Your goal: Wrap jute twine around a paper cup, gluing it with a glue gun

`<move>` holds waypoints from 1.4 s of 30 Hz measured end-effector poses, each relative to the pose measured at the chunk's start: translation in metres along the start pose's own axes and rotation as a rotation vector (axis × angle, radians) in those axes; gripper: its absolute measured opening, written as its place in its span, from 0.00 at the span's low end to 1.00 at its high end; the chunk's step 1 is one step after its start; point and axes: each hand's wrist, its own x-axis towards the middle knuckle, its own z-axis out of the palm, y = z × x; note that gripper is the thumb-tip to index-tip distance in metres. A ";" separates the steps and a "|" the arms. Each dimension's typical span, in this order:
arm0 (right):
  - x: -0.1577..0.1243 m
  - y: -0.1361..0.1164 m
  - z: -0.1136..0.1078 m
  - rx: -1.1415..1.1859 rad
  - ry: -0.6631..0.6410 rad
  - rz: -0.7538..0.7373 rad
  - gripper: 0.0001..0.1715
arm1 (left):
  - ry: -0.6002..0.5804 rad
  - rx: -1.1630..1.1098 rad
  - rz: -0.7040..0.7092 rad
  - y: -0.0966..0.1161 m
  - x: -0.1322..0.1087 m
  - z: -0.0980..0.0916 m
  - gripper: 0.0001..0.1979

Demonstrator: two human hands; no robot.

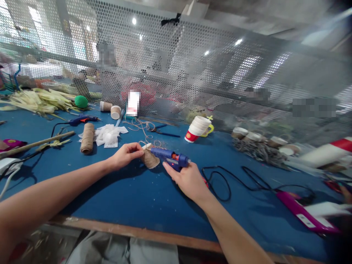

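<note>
My left hand point(124, 157) pinches the edge of a small cup wrapped in brown twine point(150, 160), which lies tilted on its side just above the table. Around the handle of a blue hot glue gun point(167, 154) my right hand point(191, 181) is closed. The gun's nozzle points left and meets the upper edge of the cup; whether it touches is too small to tell. Loose twine point(148, 135) curls behind the cup. To the left stand a spool of twine point(87, 138) and a crumpled white plastic bag point(110, 135).
Stacked paper cups point(198, 128) stand behind the glue gun, near scissors point(165, 132). The gun's black cable point(229, 183) loops right towards a purple power strip point(306, 212). A second glue gun point(82, 120), corn husks point(41, 99) and wrapped cups point(115, 112) lie at left. Perforated metal mesh point(165, 66) borders the back.
</note>
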 end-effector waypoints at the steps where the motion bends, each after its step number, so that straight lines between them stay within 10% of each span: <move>1: 0.000 0.000 0.000 -0.008 0.004 -0.002 0.10 | 0.004 0.004 0.000 0.000 0.000 0.000 0.07; 42: 0.005 0.016 -0.002 -0.081 0.100 -0.049 0.14 | -0.023 -0.004 0.024 -0.009 0.003 -0.006 0.05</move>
